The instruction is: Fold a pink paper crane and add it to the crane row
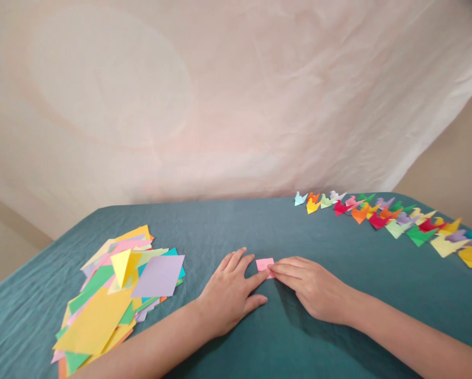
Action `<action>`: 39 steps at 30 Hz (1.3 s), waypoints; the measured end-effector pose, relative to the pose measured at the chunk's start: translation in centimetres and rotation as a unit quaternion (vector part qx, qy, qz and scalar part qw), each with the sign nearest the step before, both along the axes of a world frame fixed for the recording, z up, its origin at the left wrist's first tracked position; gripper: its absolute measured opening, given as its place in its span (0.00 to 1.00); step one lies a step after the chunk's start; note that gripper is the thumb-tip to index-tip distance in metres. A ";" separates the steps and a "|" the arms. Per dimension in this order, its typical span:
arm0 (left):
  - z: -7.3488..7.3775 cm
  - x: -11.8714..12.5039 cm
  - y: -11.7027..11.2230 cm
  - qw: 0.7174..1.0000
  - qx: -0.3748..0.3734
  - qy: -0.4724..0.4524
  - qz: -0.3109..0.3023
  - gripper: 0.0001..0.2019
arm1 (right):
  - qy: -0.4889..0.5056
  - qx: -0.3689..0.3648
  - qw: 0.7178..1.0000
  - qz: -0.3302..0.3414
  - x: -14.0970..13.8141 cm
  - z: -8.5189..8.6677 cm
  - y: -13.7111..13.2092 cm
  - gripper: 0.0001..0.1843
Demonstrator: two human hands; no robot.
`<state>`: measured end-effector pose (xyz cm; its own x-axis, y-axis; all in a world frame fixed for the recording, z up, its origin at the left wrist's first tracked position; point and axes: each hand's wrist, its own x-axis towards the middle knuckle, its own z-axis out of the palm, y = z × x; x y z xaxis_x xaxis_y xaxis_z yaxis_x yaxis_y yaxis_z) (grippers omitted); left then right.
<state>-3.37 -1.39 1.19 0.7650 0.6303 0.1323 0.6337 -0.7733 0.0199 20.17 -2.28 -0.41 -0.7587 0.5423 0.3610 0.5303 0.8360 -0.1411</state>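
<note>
A small folded pink paper (264, 263) lies on the teal tablecloth (236, 226) in front of me. My left hand (230, 292) rests flat on the cloth with fingers stretched out, its index fingertip touching the paper's left lower edge. My right hand (309, 287) lies flat too, fingers extended and pressed on the paper's right lower corner. Neither hand lifts the paper; both press it against the table.
A loose pile of coloured paper squares (117, 289) lies at the left, with a lilac sheet (159, 275) on top. Several folded paper cranes (393, 218) in many colours run in a row along the far right. A cream cloth backdrop (220, 105) hangs behind the table.
</note>
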 end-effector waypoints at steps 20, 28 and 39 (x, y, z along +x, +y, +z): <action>0.3 -0.4 0.6 0.999 -0.026 0.013 -0.019 0.22 | -0.018 -0.010 1.000 -0.018 0.1 -0.8 0.0 0.22; 0.4 -0.5 0.8 1.000 0.004 0.016 -0.022 0.22 | -0.026 -0.007 0.999 -0.019 0.1 -1.0 0.1 0.21; 1.3 -0.6 0.6 1.000 0.009 0.027 -0.007 0.19 | -0.042 -0.023 0.999 -0.021 0.0 -0.4 0.0 0.21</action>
